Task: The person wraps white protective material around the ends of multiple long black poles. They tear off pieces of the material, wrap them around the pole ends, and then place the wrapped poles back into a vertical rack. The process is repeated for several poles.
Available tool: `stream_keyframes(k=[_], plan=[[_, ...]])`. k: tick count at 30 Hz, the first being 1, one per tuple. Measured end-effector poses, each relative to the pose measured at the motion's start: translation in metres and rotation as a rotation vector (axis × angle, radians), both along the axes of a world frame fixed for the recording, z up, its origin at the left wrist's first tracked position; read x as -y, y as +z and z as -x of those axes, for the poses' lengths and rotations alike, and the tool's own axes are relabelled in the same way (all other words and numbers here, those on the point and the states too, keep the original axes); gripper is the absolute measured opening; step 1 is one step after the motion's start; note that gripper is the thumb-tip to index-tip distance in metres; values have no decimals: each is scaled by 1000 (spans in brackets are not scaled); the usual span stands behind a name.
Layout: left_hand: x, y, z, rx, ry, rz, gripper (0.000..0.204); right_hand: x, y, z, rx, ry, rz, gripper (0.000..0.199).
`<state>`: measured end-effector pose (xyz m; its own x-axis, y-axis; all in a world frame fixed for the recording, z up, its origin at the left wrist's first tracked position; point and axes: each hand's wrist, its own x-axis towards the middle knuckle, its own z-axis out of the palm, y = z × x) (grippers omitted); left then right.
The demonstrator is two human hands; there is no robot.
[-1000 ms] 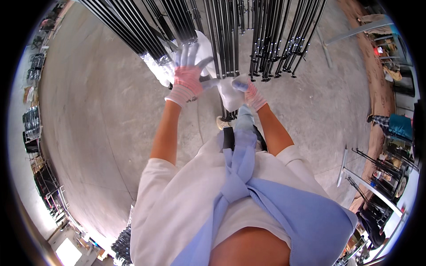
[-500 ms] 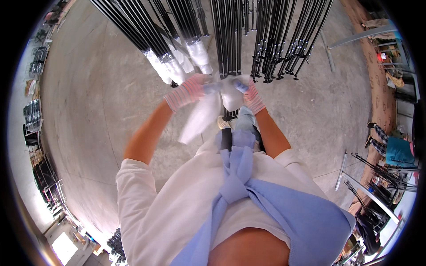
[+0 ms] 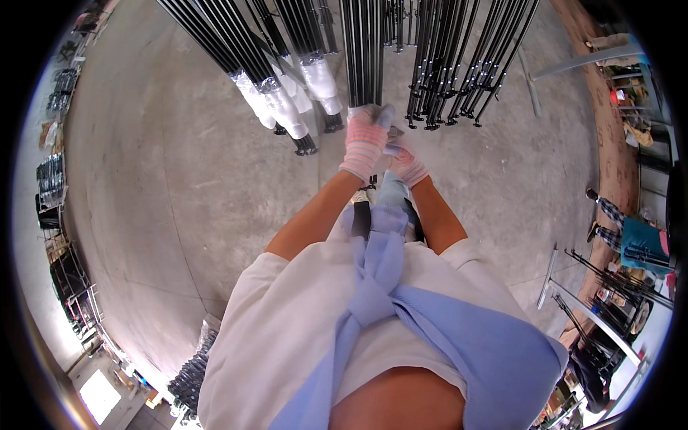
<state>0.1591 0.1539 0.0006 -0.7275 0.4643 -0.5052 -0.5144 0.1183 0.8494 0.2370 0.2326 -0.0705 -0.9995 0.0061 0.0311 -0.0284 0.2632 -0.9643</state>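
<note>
Knit cloth gloves (image 3: 364, 143), black metal rods (image 3: 362, 50) w/ glossy plastic wrap (image 3: 287, 111), rough concrete floor (image 3: 165, 179).

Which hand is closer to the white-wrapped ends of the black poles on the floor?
The left hand. It is raised just right of the white-wrapped pole ends, not touching them. The right hand is lower and farther right, close to the body.

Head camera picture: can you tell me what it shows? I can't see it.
Two gloved hands, left hand and right hand, meet at the lower end of a bundle of black rods standing on a concrete floor. More rods beside it have white plastic-wrapped ends.
</note>
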Motion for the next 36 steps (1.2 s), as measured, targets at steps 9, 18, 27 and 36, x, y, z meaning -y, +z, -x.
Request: stream_keyframes(k=[9,18,27,36], plan=[[16,-18,2,-1075,-308,-82,22,10,-50,8,-56,-377,1210,48],[37,-66,30,-36,-138,-217,25,4,-39,15,284,-541,1416,43],[41,-64,30,82,-49,-445,24,14,-16,23,121,-767,1207,40],[46,-54,23,-10,-115,-506,30,16,-23,27,41,-848,1165,39]])
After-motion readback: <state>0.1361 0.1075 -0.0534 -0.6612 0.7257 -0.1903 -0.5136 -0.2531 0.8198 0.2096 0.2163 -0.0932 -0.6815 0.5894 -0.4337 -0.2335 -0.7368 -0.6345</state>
